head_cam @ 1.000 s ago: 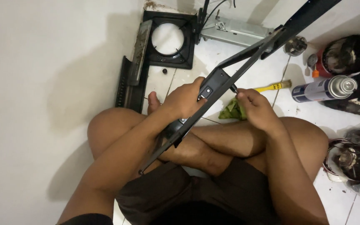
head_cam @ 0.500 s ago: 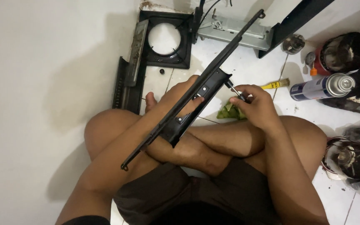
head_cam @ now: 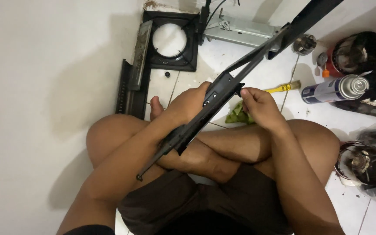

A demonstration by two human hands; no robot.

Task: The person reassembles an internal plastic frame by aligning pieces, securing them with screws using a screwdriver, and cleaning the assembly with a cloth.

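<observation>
Hands on a long black metal bracket, thin stamped steel with a channel-shaped midsection and small holes, held diagonally above the crossed legs. Lower end tapers to a narrow rod with a small hook tip near the left knee; upper end runs up and right, out of frame at the top edge.

Left hand: fingers curled shut around the bracket's wider midsection, gripping from underneath and the side.

Right hand: fingertips pressed together, pinching something small at the bracket's right edge just below the channel section. Item in the pinch is too small to identify.

Floor is glossy white ceramic tile with dark grout lines. On it:
- crumpled green cloth, just behind the right hand
- yellow-handled flat paintbrush, lying beyond the cloth
- square black metal burner frame with a round opening, matte, grimy, against the wall
- long black ribbed metal strip, beside that frame along the wall
- grey sheet-metal box part with wires at its left end
- blue and silver aerosol can, cylindrical, lying on its side at right
- dark round burner part in a clear plastic bag, lower right

Wall at left is plain matte white.
</observation>
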